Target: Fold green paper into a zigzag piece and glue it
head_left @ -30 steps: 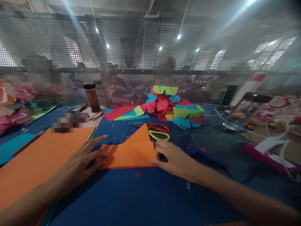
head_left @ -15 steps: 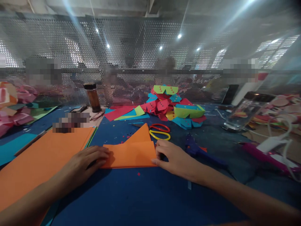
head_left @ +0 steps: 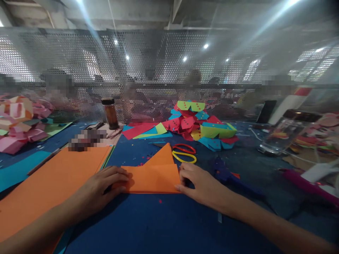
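Observation:
Folded orange paper (head_left: 152,180) lies flat on the blue table before me, with a pointed flap standing out from its far edge. At its left end, my left hand (head_left: 112,181) grips the paper, thumb at the near edge and fingers on top. My right hand (head_left: 192,178) pinches the right end between thumb and curled fingers. Just beyond the flap rest scissors (head_left: 185,157) with one red and one yellow handle loop; the paper hides part of their blades.
Large orange sheets (head_left: 58,180) lie on the left. Colourful paper pieces (head_left: 188,123) are heaped at the back, near a dark bottle (head_left: 111,114). To the right are a blue glue gun (head_left: 233,180), a clear jar (head_left: 283,135) and a magenta tool (head_left: 304,181).
The whole view has shifted a little, so everything sits slightly lower and further right. Both hands keep their places on the orange paper.

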A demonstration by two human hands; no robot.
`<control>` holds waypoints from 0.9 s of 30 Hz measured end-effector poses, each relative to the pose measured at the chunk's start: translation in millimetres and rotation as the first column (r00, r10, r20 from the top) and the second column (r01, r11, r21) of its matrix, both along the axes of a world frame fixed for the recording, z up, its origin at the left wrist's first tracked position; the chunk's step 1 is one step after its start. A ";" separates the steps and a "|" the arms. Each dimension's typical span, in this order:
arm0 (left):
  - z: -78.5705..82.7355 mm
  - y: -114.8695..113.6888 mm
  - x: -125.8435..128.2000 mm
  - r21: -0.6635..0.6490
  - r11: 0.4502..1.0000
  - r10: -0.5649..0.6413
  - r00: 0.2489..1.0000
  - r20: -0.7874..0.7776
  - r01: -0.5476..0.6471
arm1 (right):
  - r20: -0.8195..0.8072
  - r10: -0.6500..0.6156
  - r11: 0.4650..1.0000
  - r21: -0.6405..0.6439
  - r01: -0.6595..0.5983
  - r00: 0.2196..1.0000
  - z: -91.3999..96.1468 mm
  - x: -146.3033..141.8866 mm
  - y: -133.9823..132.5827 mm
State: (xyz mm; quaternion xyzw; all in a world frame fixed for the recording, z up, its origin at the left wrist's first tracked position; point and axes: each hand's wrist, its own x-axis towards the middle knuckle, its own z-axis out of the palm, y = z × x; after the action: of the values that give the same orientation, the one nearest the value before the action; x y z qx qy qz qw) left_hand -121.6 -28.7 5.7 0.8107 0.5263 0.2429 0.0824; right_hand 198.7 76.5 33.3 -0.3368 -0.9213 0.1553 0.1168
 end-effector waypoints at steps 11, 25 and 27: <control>38.1 20.4 14.3 -0.144 0.989 0.005 0.983 -0.184 -0.032 | -0.013 0.011 1.000 0.004 -0.011 1.000 -2.5 1.6 3.6; 15.3 23.4 12.8 -0.112 0.993 -0.041 0.998 -0.041 0.037 | 0.017 -0.003 1.000 -0.019 0.004 1.000 1.2 -0.8 0.7; 16.9 20.0 14.4 -0.126 0.990 -0.061 0.998 -0.027 0.057 | 0.021 -0.004 1.000 -0.022 0.004 1.000 0.7 0.0 0.0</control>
State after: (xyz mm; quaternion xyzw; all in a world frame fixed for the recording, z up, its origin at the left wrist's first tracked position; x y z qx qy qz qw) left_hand -107.2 -8.7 22.7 0.8228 0.5175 0.1945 0.1319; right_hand 198.7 76.5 34.0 -0.3415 -0.9200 0.1619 0.1039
